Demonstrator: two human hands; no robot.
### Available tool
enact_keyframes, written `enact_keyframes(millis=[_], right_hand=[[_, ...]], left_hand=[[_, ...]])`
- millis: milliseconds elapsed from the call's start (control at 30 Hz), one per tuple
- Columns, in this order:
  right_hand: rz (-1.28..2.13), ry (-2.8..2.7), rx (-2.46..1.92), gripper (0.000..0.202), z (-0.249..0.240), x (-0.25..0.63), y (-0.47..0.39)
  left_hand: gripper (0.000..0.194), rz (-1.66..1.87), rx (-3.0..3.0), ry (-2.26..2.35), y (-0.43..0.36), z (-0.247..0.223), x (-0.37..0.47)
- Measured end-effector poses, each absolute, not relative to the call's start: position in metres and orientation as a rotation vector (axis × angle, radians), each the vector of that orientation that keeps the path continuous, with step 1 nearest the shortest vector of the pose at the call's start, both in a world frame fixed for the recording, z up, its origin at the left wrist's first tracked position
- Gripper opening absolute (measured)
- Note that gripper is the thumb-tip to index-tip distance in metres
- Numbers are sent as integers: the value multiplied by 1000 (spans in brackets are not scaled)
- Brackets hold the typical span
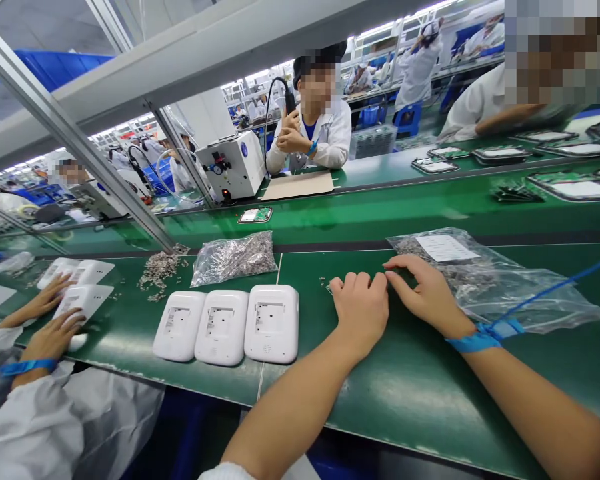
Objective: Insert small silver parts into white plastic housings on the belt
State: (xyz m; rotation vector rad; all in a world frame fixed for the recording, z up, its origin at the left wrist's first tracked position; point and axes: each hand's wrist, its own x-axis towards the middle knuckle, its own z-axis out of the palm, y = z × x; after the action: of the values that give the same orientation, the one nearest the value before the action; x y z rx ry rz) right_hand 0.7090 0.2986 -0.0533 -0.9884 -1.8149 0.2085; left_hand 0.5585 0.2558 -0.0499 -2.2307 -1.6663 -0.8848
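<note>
My left hand (361, 310) rests on the green table with its fingers curled down, beside a few tiny metal parts (323, 283). What its fingers hold, if anything, is hidden. Close to its right, my right hand (427, 291), with a blue strap at the wrist, has thumb and forefinger apart, the forefinger tip near the left knuckles. Behind the right hand lies a clear bag of small metal parts (473, 277) with a white label. Three white plastic housings (273, 325) stand in a row to the left of my hands.
Another bag of metal parts (236, 259) and a loose pile (159, 270) lie behind the housings. At left, a co-worker's hands touch white housings (83, 301). A green conveyor (360, 212) runs across, carrying circuit-board units (255, 215). A person sits beyond it.
</note>
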Motion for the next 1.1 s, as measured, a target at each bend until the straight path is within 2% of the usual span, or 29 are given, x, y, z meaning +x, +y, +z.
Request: enact_keyframes(millis=[333, 500, 667, 867, 1000, 1100], right_hand=[[322, -1721, -1047, 17, -53, 706, 296], [422, -1730, -1149, 21, -61, 710, 299], [379, -1709, -1213, 23, -61, 710, 300], [516, -1582, -1203, 21, -59, 710, 300], [659, -1467, -1150, 24, -59, 711, 303], [885, -1323, -1154, 40, -59, 714, 307]], left_hand=[[19, -798, -2591, -1773, 254, -51, 567], [19, -891, -2694, -1821, 254, -50, 570], [14, -950, -2690, -1903, 252, -48, 571], [15, -1059, -2624, -1791, 249, -50, 571], [10, -1269, -2701, -1763, 251, -51, 571], [13, -1492, -2684, -1761, 258, -48, 567]])
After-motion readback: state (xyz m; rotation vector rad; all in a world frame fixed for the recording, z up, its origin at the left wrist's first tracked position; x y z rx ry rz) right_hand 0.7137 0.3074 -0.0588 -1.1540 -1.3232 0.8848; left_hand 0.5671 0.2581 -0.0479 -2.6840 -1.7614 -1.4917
